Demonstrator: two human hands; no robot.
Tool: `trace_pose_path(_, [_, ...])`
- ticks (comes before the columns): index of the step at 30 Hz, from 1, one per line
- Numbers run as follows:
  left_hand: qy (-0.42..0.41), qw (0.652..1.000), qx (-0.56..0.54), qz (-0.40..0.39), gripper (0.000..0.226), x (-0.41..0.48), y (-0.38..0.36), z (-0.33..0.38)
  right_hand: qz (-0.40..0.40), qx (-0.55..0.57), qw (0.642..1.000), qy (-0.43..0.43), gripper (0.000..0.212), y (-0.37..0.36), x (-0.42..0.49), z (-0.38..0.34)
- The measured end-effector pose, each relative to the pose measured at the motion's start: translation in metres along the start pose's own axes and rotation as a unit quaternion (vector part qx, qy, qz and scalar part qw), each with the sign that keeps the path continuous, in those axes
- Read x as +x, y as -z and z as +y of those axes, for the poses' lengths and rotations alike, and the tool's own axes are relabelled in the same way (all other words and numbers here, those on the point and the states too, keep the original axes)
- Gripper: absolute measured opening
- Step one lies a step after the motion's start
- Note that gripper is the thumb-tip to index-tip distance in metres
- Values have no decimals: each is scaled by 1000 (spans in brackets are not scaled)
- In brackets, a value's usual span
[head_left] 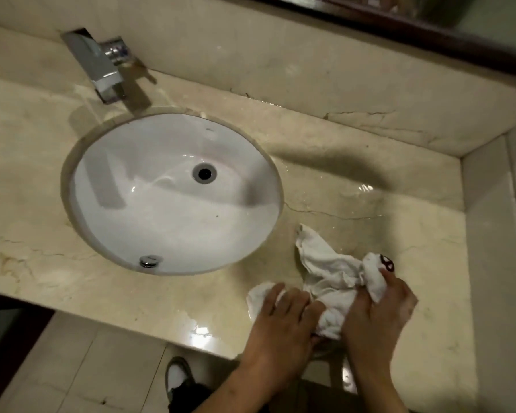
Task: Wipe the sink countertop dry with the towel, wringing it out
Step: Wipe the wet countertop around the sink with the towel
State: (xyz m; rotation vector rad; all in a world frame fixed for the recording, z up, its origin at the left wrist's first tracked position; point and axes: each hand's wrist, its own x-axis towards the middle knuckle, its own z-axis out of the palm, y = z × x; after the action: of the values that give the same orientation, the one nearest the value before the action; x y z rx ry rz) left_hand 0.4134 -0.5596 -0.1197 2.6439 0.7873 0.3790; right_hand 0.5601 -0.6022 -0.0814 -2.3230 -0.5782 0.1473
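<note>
A chrome faucet [97, 65] is projecting from the beige wall [280, 55]. A dark mirror frame [429, 34] is running along the top. Below, 1 shoe [178, 377] is standing on pale floor tiles [81, 368].

The tabletop [161, 296] is beige marble-like stone, polished and glossy, with thin cracks and wet shine. The sink [173, 222] is smooth, glossy white ceramic. The faucet [97, 67] is shiny metal. The towel [334, 278] is white, soft, wrinkled cloth.
</note>
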Motion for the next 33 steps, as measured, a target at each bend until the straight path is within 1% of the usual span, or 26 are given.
trace_pose_path(2, [-2,1000,-9,-12,45,19,-11,17,15,-15,1000,-23,56,15,20,18])
trace_pose_path(4, [-7,1000,-18,-11,44,34,-18,24,-11,6,999,-38,70,20,34,24])
trace_pose_path(5, [-12,1000,-18,-7,44,40,-21,24,-24,21,999,-38,74,19,40,25])
trace_pose_path(6, [-18,1000,-14,-2,45,46,-24,23,-30,28,999,-36,72,17,44,26])
trace_pose_path(7, [-26,1000,-9,4,45,50,-26,21,-26,25,999,-32,65,13,50,28])
trace_pose_path(8, [-32,999,-5,9,45,56,-28,19,-15,18,999,-30,57,8,56,28])
trace_pose_path(10, [-29,999,-6,15,46,70,-29,17,6,14,999,-29,50,-4,74,24])
trace_pose_path(12, [4,1000,-24,16,48,94,-28,16,17,18,999,-24,48,-17,101,16])
trace_pose_path(15, [79,996,-34,18,59,141,-28,10,26,17,999,-7,45,-41,156,-4])
trace_pose_path(17, [116,993,-25,17,64,167,-27,5,-6,10,1000,18,44,-58,190,-24])
trace_pose_path(20, [178,984,-31,12,65,191,-26,-1,-91,-16,993,67,40,-85,228,-53])
trace_pose_path(22, [226,973,-38,31,64,199,-25,-4,-157,-28,981,107,41,-104,244,-76])
trace_pose_path(25, [297,950,-27,97,62,204,-22,-9,-246,-44,949,193,46,-134,251,-112])
trace_pose_path(27, [355,924,-24,141,59,208,-20,-14,-297,-27,916,267,48,-153,245,-134])
trace_pose_path(29, [393,903,-25,171,56,209,-18,-19,-345,-2,881,322,46,-168,238,-150])
trace_pose_path(31, [409,896,-19,172,55,208,-18,-19,-379,13,861,340,46,-174,234,-155])
trace_pose_path(33, [413,895,-26,168,54,207,-19,-13,-388,27,856,341,45,-171,233,-151])
